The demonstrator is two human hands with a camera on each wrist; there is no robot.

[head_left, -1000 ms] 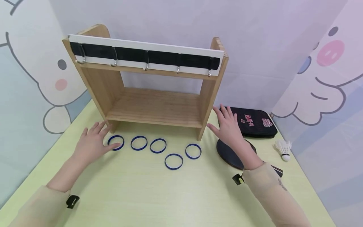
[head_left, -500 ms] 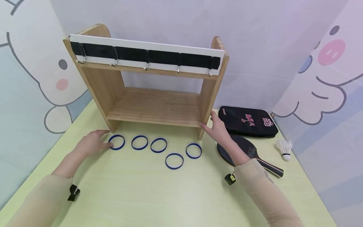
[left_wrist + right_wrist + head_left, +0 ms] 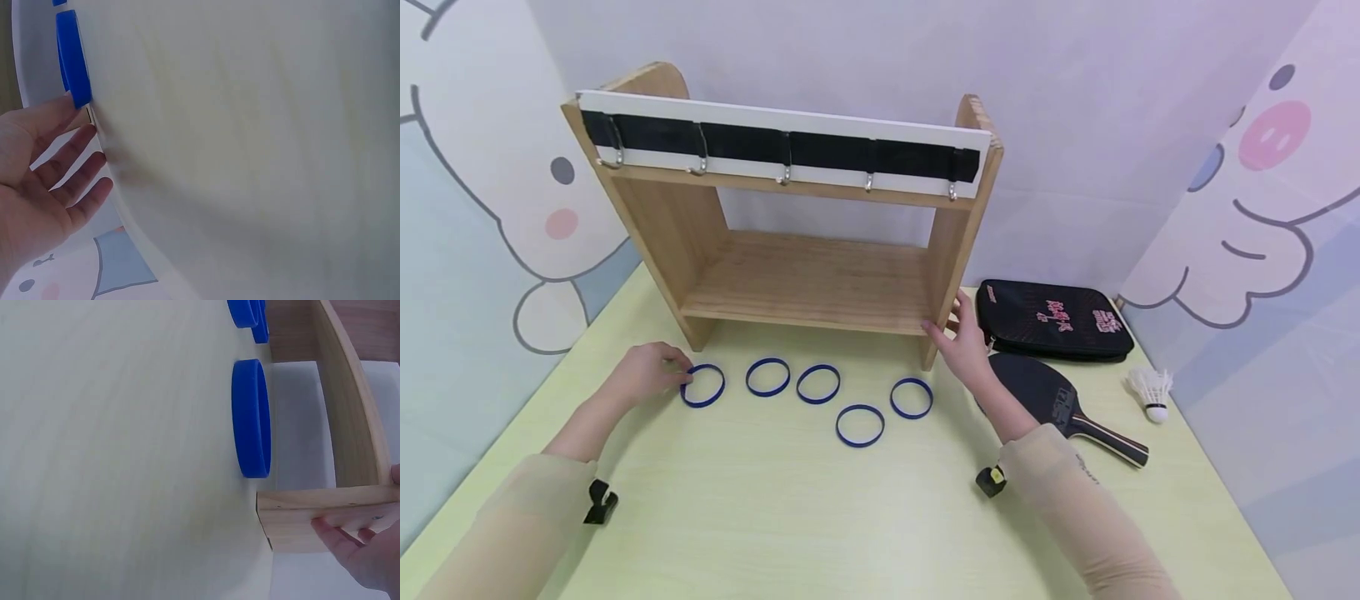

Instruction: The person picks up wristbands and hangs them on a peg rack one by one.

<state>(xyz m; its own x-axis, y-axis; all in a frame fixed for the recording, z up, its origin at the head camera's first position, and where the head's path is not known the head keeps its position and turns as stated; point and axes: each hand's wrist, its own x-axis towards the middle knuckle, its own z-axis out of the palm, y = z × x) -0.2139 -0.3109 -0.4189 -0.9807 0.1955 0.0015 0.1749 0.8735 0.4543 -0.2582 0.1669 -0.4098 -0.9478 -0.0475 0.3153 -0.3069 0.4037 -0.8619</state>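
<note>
My left hand (image 3: pixel 651 371) pinches the near-left rim of the leftmost blue silicone ring (image 3: pixel 702 403) between thumb and index finger; in the left wrist view, that blue ring (image 3: pixel 72 59) sits at the fingertips while the other fingers spread loosely. A wooden shelf (image 3: pixel 805 275) stands at the back, with a row of metal hooks (image 3: pixel 785 171) on its white-and-black top strip. My right hand (image 3: pixel 964 346) grips the shelf's right side panel, thumb at its front edge. In the right wrist view, fingers lie against that panel (image 3: pixel 300 515).
Several more blue rings (image 3: pixel 767 393) lie on the pale table (image 3: pixel 820 525) before the shelf. To the right are a black case (image 3: pixel 1052 321), a table tennis bat (image 3: pixel 1037 392) and a shuttlecock (image 3: pixel 1152 393). Cartoon-printed walls enclose the back and sides.
My left hand came down to the leftmost ring, took hold of it and shifted it slightly toward me. My right hand moved left and down onto the shelf's side panel.
</note>
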